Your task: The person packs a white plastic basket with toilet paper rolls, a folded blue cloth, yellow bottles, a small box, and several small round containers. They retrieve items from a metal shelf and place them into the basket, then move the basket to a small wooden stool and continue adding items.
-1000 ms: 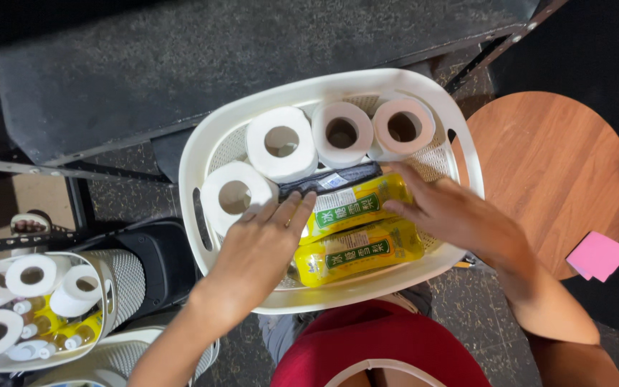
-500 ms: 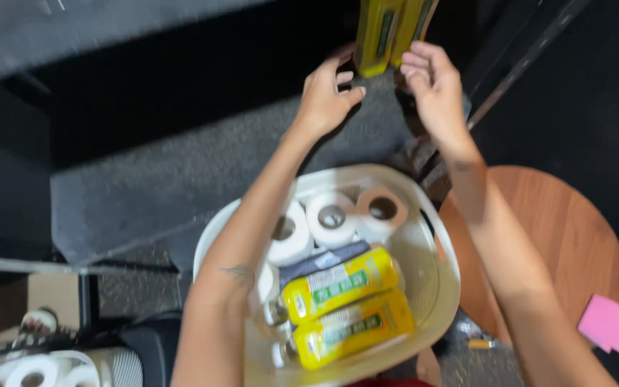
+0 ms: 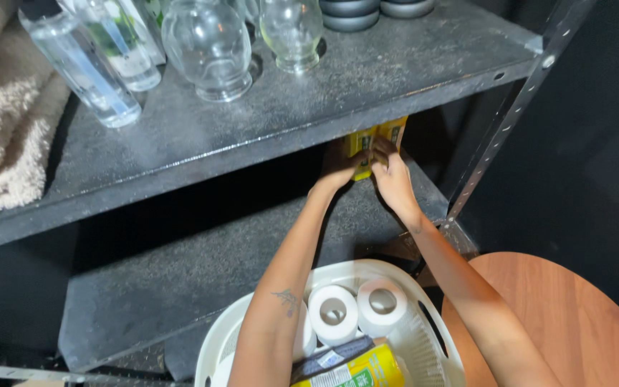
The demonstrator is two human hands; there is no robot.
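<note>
Under the upper shelf [image 3: 266, 122], both outstretched hands, left [image 3: 339, 166] and right [image 3: 392, 175], closed around yellow packages [image 3: 375, 136].

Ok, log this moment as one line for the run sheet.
left hand: on yellow package | right hand: on same package | package: at lower shelf, under upper shelf | white basket: paper rolls below

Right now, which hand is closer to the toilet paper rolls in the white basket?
Neither, clearly. The left hand and right hand are side by side up at the yellow packs on the shelf, both well away from the toilet paper rolls in the white basket below.
</note>
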